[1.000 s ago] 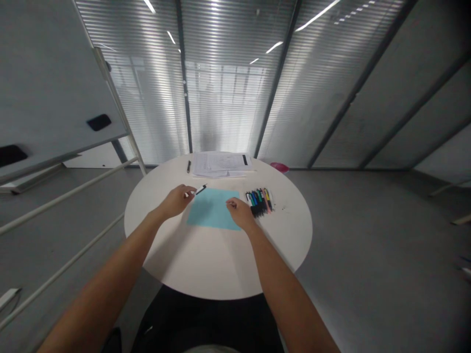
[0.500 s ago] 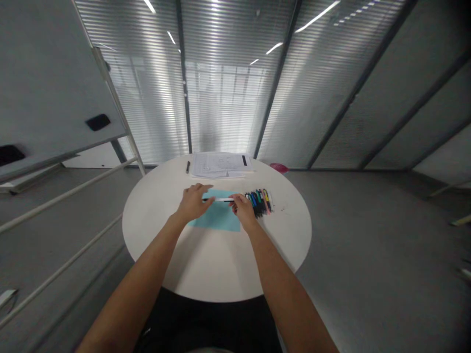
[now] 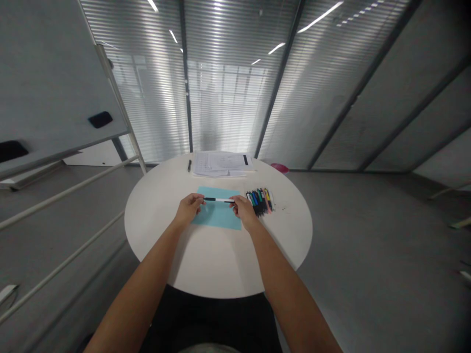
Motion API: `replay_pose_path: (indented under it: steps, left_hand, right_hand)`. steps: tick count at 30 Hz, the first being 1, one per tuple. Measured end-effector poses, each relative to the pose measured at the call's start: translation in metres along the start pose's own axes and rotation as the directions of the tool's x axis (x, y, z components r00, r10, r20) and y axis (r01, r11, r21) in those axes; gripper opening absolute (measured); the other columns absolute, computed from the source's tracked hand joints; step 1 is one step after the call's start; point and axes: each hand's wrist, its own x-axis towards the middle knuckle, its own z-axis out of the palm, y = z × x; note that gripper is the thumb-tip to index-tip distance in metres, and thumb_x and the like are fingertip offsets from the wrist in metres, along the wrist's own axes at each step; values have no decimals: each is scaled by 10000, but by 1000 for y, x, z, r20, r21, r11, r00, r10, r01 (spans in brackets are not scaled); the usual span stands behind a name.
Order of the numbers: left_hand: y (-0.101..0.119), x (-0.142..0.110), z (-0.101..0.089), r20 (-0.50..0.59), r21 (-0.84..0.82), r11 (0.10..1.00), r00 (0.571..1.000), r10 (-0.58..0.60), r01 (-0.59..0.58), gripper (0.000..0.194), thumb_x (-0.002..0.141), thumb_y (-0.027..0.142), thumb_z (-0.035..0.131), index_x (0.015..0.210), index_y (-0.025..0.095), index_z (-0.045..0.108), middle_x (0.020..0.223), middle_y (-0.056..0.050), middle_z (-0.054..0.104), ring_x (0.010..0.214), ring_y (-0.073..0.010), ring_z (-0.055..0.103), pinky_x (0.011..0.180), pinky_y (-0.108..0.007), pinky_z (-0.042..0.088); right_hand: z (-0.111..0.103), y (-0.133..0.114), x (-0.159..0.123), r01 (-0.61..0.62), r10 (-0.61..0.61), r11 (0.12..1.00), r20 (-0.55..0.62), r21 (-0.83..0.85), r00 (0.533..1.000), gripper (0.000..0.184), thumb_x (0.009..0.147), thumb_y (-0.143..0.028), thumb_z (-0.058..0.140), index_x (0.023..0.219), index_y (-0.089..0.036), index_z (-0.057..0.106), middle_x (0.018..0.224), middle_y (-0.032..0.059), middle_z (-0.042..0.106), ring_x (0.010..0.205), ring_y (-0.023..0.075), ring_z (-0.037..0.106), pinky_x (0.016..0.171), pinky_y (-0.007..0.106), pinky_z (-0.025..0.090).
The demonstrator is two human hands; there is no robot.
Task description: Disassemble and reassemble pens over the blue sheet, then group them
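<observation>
A black and white pen point(image 3: 220, 200) is held level between my two hands, over a light blue sheet of paper point(image 3: 217, 218). My left hand point(image 3: 189, 208) pinches its dark left end between thumb and fingers. The right end sits in the closed fingers of my right hand point(image 3: 243, 208). Just right of that hand, a row of several pens and markers point(image 3: 262, 200) in different colours lies side by side on the table. The lower part of the row is partly hidden by my right hand.
The round white table point(image 3: 217, 264) carries a stack of printed papers point(image 3: 221, 164) at its far side, with a dark pen point(image 3: 189, 165) left of them. A whiteboard on a white frame point(image 3: 110, 78) stands at the left. Behind the table is a pink-red object point(image 3: 279, 168).
My left hand has closed from spread fingers into a pinch on the pen's left end and moved slightly left. The right hand keeps its hold.
</observation>
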Motion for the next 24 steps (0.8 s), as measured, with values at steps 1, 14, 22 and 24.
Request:
replay_pose_path:
  steps: [1,14,22,24]
  left_hand:
    - [0,0,0,-6,-6,1000,1000,-4,4,335,672,416,690,864,147,639,706,-44,660,456,-77,481,434,-210,357]
    - [5,-1,-3,-74,-131,990,995,-65,55,344,655,439,708,816,155,600,748,-30,630,490,-68,472,435,-199,341]
    - [7,-1,-5,-77,-154,987,995,-55,43,343,666,438,702,849,168,595,762,-18,628,503,-66,475,443,-199,340]
    - [7,-1,-4,-54,-143,989,997,-47,39,342,668,434,702,847,165,589,750,-19,627,499,-70,474,437,-202,335]
  right_hand:
    - [0,0,0,3,-3,1000,10,-4,1000,242,747,-363,525,811,-142,602,555,-24,578,350,36,372,337,151,217]
    - [1,-4,-3,-37,34,997,44,74,998,238,785,-397,519,885,-181,534,575,-33,589,329,62,438,292,161,228]
    - [-3,-10,-5,-23,23,999,2,38,1000,219,777,-385,541,715,-178,502,465,-59,487,307,58,408,273,160,225]
    - [-3,-8,-5,-33,33,999,7,21,999,239,775,-403,539,696,-182,494,454,-63,473,305,59,401,273,160,219]
